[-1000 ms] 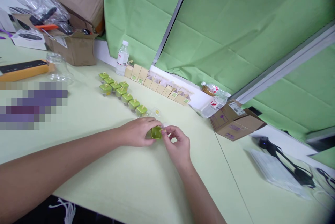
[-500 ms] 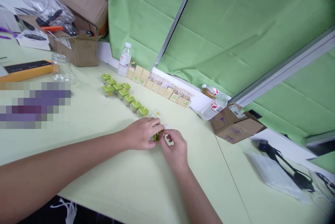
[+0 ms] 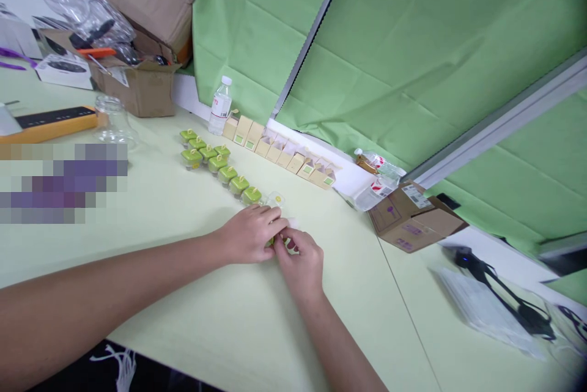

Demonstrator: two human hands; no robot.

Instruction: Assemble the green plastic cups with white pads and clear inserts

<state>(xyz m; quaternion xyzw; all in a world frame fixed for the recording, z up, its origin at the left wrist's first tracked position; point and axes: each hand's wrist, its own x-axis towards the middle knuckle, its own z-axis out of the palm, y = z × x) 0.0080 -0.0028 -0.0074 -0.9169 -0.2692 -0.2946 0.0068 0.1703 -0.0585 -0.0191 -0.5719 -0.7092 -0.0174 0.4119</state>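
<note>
My left hand (image 3: 255,234) is closed on a small green lid (image 3: 270,242), mostly hidden behind my fingers. From the other side my right hand (image 3: 301,262) meets it, thumb and forefinger pinched at the lid's edge; exactly what they grip is covered. Just beyond the hands stands a small clear cup (image 3: 276,199) with a yellow dot. Several little clear containers with green lids (image 3: 228,175), each topped by a pale yellow loop, run in a slanting line away to the upper left.
Small cream cartons (image 3: 275,150) line the table's back edge beside an upright water bottle (image 3: 221,106). Two bottles (image 3: 373,190) lie near a cardboard box (image 3: 413,218) at right. A glass jar (image 3: 112,120) and a filled carton (image 3: 149,89) stand at left.
My right hand has shifted slightly left, closer to my left hand. The green lid is now more covered by the fingers.
</note>
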